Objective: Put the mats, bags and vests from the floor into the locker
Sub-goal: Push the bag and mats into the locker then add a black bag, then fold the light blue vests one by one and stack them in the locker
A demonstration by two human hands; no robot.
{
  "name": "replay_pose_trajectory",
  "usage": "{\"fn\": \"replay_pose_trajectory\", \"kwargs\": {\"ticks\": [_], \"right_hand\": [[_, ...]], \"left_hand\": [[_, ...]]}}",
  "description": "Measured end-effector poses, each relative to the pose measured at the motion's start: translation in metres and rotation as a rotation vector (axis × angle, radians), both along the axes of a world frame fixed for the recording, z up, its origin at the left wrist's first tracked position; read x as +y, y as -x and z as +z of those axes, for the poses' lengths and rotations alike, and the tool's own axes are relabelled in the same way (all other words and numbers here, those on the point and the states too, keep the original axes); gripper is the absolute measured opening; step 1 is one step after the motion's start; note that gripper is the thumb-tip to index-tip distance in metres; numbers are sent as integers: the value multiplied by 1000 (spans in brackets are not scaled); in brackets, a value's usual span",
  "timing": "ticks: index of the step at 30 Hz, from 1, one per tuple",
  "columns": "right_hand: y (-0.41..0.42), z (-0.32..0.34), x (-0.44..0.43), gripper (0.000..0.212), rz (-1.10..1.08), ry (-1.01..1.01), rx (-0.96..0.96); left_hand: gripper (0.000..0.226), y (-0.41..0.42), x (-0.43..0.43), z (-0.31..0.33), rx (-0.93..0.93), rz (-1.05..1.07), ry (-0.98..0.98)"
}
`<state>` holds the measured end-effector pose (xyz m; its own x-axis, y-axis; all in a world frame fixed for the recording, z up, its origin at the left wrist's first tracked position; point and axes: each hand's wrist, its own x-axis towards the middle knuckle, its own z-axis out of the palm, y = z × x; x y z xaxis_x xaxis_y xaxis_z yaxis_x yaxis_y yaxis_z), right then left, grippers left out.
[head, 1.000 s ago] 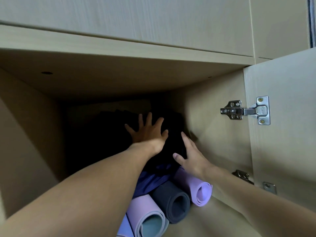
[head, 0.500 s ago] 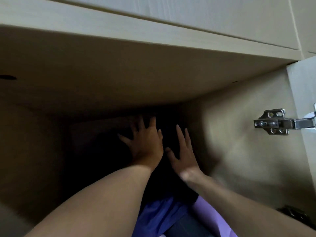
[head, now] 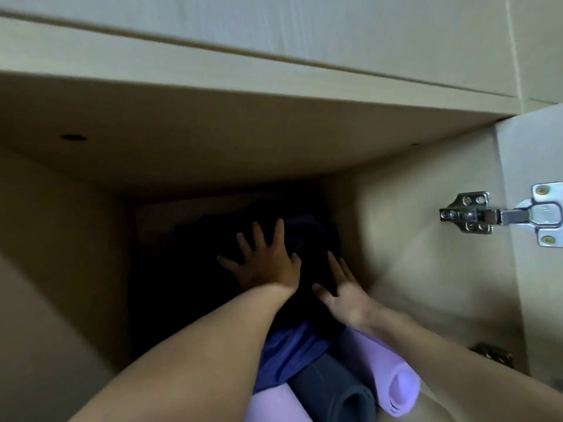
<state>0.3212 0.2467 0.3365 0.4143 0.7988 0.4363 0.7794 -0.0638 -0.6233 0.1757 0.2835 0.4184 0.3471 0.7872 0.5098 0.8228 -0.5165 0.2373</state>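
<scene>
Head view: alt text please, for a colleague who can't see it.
The left hand and right hand press flat on a dark bundle deep in the open locker. Nearer lie a blue cloth, a grey mat and a lilac mat; a hinge shows at right.

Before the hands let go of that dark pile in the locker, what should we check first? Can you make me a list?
1. The left hand lies flat on the dark bundle: ok.
2. The right hand is open against the bundle too: ok.
3. The bundle is pushed deep inside the locker: ok.
4. The blue cloth is tucked in: not ok, it trails forward over the grey mat.
5. The purple mat and grey mat lie on the locker floor: ok.
6. The bundle will stay put once released: cannot tell.
</scene>
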Motion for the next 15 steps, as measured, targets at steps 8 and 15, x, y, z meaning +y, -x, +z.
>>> {"fn": "replay_pose_trajectory", "kwargs": {"ticks": [8,15], "right_hand": [[30,-10,-130,75,-2,32,53],[59,-32,-269,70,-147,134,126]], "left_hand": [[68,25,-76,-36,101,-365,52],[42,44,-160,-95,59,-573,138]]}}
